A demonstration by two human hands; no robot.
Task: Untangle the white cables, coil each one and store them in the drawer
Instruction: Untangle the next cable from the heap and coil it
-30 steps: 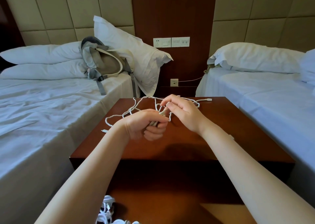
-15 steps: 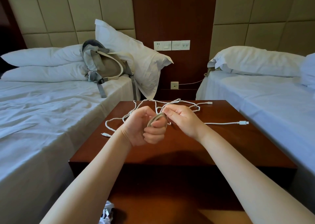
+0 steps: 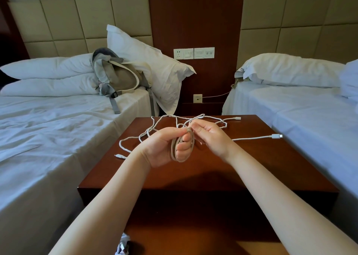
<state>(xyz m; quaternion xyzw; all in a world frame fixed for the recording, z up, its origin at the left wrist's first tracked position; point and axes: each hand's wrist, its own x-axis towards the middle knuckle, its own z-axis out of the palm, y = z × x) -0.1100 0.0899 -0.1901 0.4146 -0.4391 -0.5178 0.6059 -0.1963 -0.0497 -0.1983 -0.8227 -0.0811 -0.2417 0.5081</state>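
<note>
Loose cables (image 3: 251,138) white; coiled cable (image 3: 173,148) shaded greyish-tan. Counter (image 3: 261,167) glossy reddish-brown wood. Bed sheets (image 3: 48,128), pillows (image 3: 151,61) white. Backpack (image 3: 118,78) grey, beige panel, cream trim. Padded headboard (image 3: 93,16) beige, square-panel grid. Wall panel (image 3: 193,18) dark red-brown; switch plates (image 3: 193,53) white.

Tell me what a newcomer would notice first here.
Centre frame, the left hand holds a small coil of white cable looped round its fingers, while the right hand pinches its top. Behind them, loose white cables sprawl over the reddish-brown wooden nightstand. A grey fabric backpack lies on the white-sheeted bed at left.
</note>
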